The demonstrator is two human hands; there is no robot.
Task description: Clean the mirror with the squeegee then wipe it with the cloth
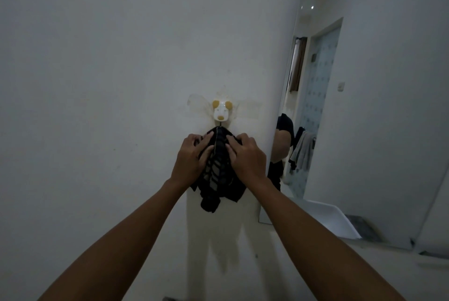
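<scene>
Head view is showing both hands, left hand (192,154) and right hand (245,154), pinching the dark cloth (218,171) hanging between them under the hook (221,111). No squeegee is showing. I am guessing the mirror (379,106), right of the hands, is waiting for wiping.

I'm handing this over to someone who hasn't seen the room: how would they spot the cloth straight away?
Start at the tall mirror on the white wall and look just left of its lower edge. There a small white dog-faced hook with yellow ears is stuck to the wall. The cloth hangs bunched beneath it, black with grey stripes, the only dark thing on the wall, gripped by the left hand and right hand.
</scene>
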